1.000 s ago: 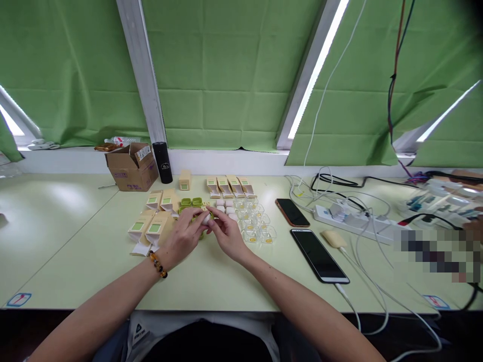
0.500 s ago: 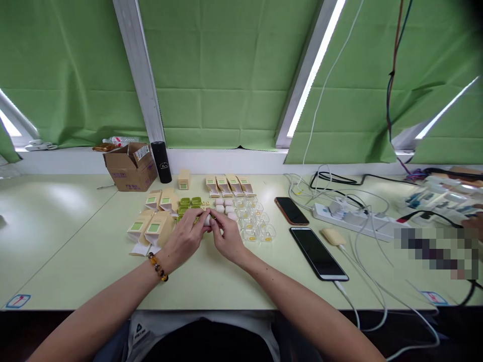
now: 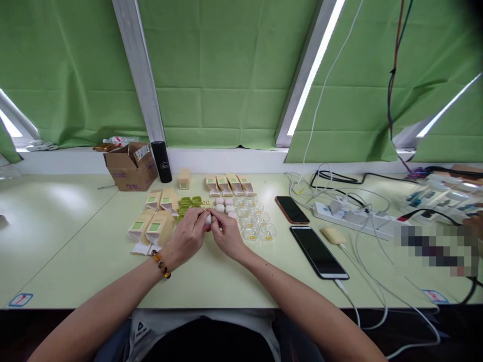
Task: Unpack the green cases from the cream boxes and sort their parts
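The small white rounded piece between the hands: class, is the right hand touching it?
Touching. The head view shows the right hand fingertips pinching the small white rounded piece, no gap visible.

A pale green desk (image 3: pixel 75 251) runs the full width of the view, its front edge dark below. Behind it a white sill (image 3: pixel 226 160) runs along the wall. Above the sill, green fabric blinds (image 3: pixel 222 75) cover slanted windows, creased in a grid of folds. White window frames (image 3: pixel 138 70) slope between the blinds, and daylight shows as bright strips along the frame edges (image 3: pixel 315 70) and at the far left (image 3: pixel 9 123) and far right (image 3: pixel 445 113). Soft glare falls on the left part of the desk.
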Motion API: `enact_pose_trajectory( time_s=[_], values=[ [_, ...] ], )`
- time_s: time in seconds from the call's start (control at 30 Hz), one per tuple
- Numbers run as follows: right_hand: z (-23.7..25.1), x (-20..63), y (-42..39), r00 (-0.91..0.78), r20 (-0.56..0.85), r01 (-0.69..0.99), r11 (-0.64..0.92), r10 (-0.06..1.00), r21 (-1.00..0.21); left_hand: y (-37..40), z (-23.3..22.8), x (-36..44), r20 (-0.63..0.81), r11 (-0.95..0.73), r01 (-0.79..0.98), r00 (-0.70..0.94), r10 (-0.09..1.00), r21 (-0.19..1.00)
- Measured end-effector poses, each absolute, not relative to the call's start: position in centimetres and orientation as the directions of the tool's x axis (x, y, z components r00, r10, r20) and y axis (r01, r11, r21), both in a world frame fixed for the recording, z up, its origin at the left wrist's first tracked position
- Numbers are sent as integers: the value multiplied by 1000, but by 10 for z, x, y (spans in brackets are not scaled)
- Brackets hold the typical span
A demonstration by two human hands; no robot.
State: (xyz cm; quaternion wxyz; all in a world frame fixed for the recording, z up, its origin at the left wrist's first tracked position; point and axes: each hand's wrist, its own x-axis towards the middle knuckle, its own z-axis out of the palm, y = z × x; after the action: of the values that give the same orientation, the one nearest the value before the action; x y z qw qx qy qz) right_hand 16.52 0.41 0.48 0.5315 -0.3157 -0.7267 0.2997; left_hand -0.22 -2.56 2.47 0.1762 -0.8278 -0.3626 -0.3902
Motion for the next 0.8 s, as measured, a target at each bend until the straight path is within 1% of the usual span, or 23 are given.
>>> enact_pose_trajectory(
  time_s=[0.1,0.17,0.23,0.33,0.5,0.57,0.63,0.7,0.73,0.8],
  values=[
    [10,168,3,-258,565,107,605,784,-789,-24,22,-4,791,-679,734,401,462,25],
    [15,172,3,-290,564,73,606,773,-792,-22,19,-6,805,-684,726,362,470,72],
    [20,177,4,-328,588,64,639,739,-767,-20,17,-9,807,-695,707,328,491,135],
    [24,183,7,-355,617,99,685,702,-722,-18,16,-11,792,-710,663,292,537,237],
    [21,182,12,-335,640,119,704,692,-700,-17,22,-12,781,-710,584,197,593,393],
    [19,183,16,-285,631,106,678,722,-728,-15,25,-15,774,-696,522,102,625,494],
    [18,185,19,-222,608,90,637,762,-766,-10,27,-19,725,-658,380,-50,687,650],
    [18,186,21,-178,586,94,607,790,-789,-4,30,-23,600,-589,112,-169,782,800],
    [18,186,20,-171,581,103,601,796,-793,0,30,-24,523,-540,-47,-189,831,840],
    [17,184,16,-177,581,121,604,794,-788,4,32,-25,383,-415,-324,-161,910,850]
  ],
)
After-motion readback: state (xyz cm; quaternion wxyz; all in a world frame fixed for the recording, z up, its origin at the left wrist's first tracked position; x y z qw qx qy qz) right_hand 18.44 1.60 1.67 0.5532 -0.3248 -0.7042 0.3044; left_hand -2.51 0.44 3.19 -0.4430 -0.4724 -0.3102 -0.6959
